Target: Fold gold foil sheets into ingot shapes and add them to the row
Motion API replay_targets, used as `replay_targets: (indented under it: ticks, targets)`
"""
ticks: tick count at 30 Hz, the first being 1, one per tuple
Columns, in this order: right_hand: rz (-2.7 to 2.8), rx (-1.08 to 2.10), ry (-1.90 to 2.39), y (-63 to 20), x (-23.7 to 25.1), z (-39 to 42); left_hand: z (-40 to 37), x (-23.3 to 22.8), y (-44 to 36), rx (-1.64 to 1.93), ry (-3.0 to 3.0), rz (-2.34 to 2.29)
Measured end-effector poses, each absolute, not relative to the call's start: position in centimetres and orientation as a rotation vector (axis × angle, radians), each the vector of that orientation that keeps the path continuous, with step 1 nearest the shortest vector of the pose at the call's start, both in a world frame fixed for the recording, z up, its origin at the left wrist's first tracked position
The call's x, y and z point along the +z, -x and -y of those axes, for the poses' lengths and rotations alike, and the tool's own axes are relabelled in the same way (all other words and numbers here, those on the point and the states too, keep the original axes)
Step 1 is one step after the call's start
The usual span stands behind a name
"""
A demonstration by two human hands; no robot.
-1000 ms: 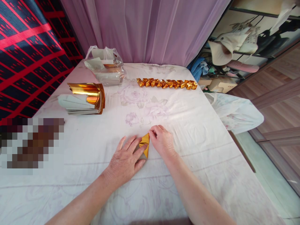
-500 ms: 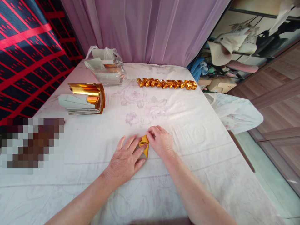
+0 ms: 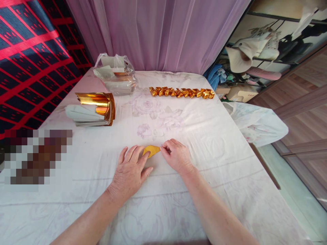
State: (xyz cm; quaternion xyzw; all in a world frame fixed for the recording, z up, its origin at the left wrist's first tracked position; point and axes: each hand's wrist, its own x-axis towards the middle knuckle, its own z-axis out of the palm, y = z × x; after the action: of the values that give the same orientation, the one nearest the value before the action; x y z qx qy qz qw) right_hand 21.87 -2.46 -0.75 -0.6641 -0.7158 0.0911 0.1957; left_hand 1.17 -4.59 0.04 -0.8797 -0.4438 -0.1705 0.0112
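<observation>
A small folded piece of gold foil paper [image 3: 152,150] lies on the table between my hands, its pointed end toward the right. My left hand [image 3: 130,166] rests with spread fingers, the index finger pressing on the paper's left part and covering some of it. The fingertips of my right hand [image 3: 176,154] are pinched together on the paper's right tip. Farther back, a row of folded gold paper pieces [image 3: 181,92] runs across the table. To the left stands a curved stack of gold-and-white paper sheets [image 3: 94,109].
A clear plastic bag [image 3: 116,73] with paper stacks sits at the back left of the cloth-covered table [image 3: 217,190]. A purple curtain [image 3: 158,34] hangs behind. On the right are a shelf with caps [image 3: 241,56] and a covered white bundle [image 3: 265,120]. A blurred patch hides something at left.
The gold paper has turned from an upright, angled shape to a flatter one pointing right. My left hand has shifted slightly left; my right hand stays at the paper's tip.
</observation>
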Motion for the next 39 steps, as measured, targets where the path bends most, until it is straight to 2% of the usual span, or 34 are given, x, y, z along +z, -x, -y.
replay_targets:
  ticks: [12, 24, 39]
  targets:
    - [2.169, 0.173, 1.392, -21.4, -1.0, 3.2, 4.6, -0.2, -1.2, -0.522, 2.755, 1.385]
    - [2.315, 0.129, 1.49, -20.7, -0.8, 3.1, 4.6, -0.4, -1.4, -0.501, 2.726, 1.387]
    - [2.249, 0.024, 1.377, -22.4, -1.4, 3.3, 4.7, -0.1, -1.4, -0.47, 2.734, 1.425]
